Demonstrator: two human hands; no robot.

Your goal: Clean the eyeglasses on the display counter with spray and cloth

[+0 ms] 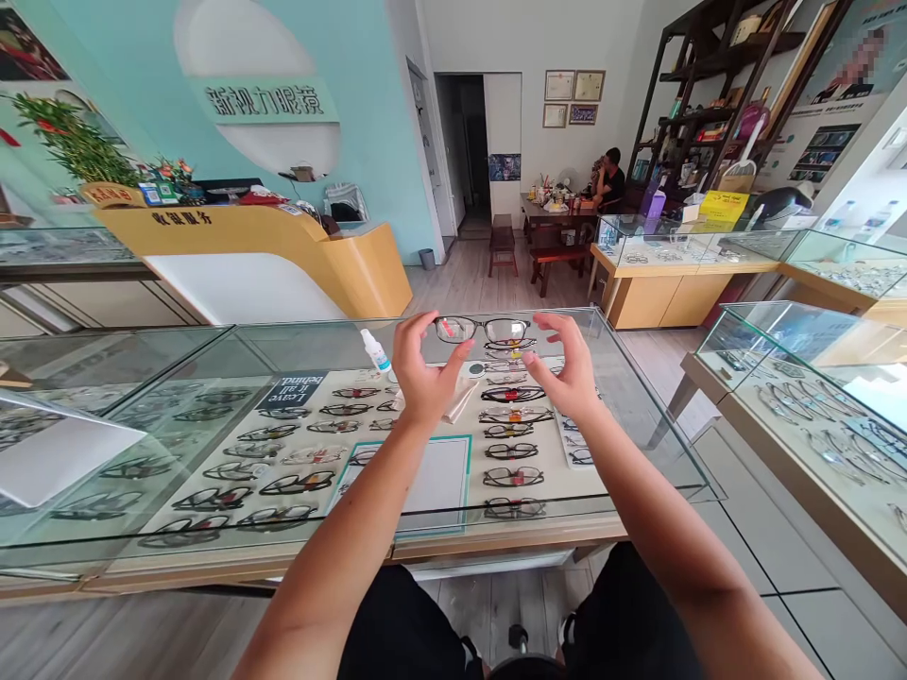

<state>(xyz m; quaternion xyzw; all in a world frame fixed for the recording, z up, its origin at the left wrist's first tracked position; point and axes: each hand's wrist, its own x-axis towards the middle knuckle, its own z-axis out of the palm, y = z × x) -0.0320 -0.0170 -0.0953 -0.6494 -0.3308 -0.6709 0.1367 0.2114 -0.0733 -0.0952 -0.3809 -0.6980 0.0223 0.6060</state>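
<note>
I hold a pair of dark-framed glasses up above the glass display counter. My left hand pinches the frame's left end between thumb and fingers. My right hand is curled at the right end, its fingers close around that side. A small red tag shows on the left lens. Just left of my left hand, a small white spray bottle with a blue label stands on the counter top. A light cloth lies under my left hand.
Rows of eyeglass frames fill the case under the glass. More glass cases stand to the right and left. A yellow reception desk is behind. A person sits at a wooden table at the back.
</note>
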